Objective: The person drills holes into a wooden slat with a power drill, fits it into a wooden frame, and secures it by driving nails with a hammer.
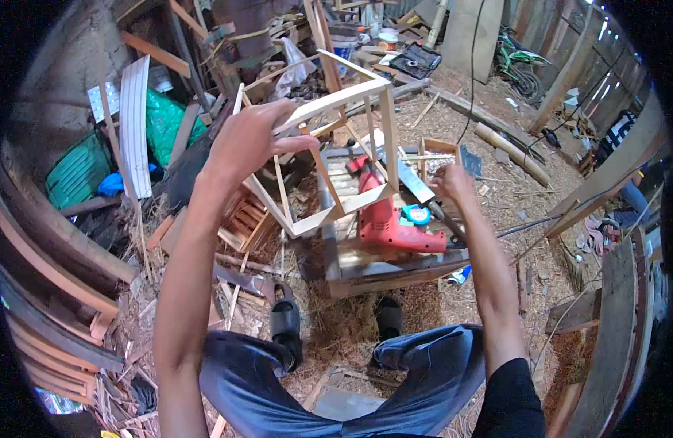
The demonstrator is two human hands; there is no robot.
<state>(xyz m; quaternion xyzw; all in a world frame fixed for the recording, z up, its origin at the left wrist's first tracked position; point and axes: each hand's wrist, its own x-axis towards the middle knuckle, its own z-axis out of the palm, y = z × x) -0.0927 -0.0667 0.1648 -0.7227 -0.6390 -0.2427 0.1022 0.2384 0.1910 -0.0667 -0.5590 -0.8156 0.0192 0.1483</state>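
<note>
My left hand [260, 139] is closed on the upper bar of a frame [387, 135] made of pale wooden strips and holds it raised and tilted above the low worktable [380, 274]. Over the right part of the table is my right hand [454, 184], its fingers curled together near a small open wooden box [440, 147]; what they hold, if anything, I cannot make out. Below the frame lies a red power drill [384, 219], partly covered by it. Beside the drill are a blue tape measure [416, 214] and a flat metal blade [415, 182].
A slatted wooden piece [247, 223] stands left of the table. Wood shavings and offcuts cover the ground around my feet. A bamboo pole [511, 153] lies at the right, and a black cable [473, 73] hangs down behind the table. Planks [606, 328] stand at the near right.
</note>
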